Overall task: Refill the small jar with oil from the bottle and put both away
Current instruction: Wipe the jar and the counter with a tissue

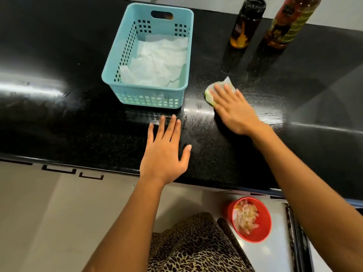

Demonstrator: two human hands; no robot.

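Small jar [247, 22] status check. Resting left hand [165, 150] flat just in front of basket [149, 97], fingers straight, gripping nothing. Pressing wipe [224, 84] onto counter [59, 124] under flat, open-fingered right hand [235, 110], right of basket's near corner. Noting jar standing behind and right of basket, bottle [288, 22] further right. Probably risking: smearing oil rather than lifting it, then grabbing glass with slick fingers and dropping it; sweeping wider, knocking jar over.

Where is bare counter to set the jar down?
Widest: the counter left of the basket. Also right of the right hand, in front of the bottle. Crowded in front of the jar, where that hand presses a tissue; the left hand lies before the basket.
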